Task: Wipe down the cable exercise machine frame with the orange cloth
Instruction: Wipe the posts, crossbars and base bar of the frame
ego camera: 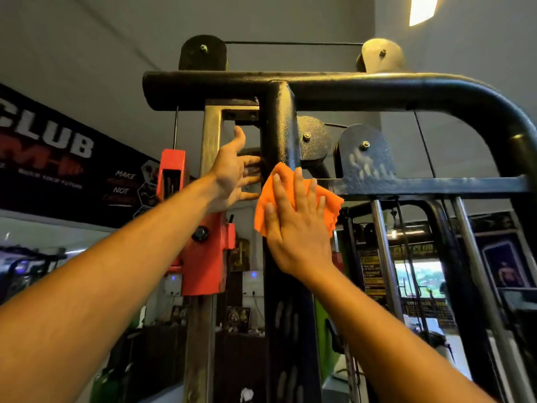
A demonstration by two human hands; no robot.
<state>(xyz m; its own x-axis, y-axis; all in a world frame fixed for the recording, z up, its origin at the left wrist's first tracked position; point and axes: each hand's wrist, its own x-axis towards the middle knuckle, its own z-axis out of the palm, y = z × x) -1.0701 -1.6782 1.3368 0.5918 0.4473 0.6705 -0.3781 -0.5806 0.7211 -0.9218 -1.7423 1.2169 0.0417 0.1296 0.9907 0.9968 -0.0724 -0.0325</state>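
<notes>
Right hand lies flat with fingers straight and slightly spread, palm pressing the thin, crinkled orange cloth against the black square-section steel upright post of the cable machine. Grip is fully open, nothing pinched; the cloth is held only by palm pressure. The cloth drapes over the post's near face just below the junction with the horizontal crossbar, its ragged right edge hanging free.

Left hand is also open, fingers extended and spread, fingertips touching the left side of the same post, thumb pointing up. It holds nothing.

The post has a pebbled, hammered-paint finish, glossy where the light hits. It meets a thick round black top tube that curves down at the right. Two disc-shaped black pulley covers sit just right of the post, each with a centre bolt; the right one shows pale smudges. Two more pulleys stand on top, with a thin cable strung between them.

Left of the post: a dull brass-toned flat bar carrying a boxy red painted carriage with a black knob. Right, further back: polished chrome guide rods. A dark banner with white lettering hangs on the far left wall.
</notes>
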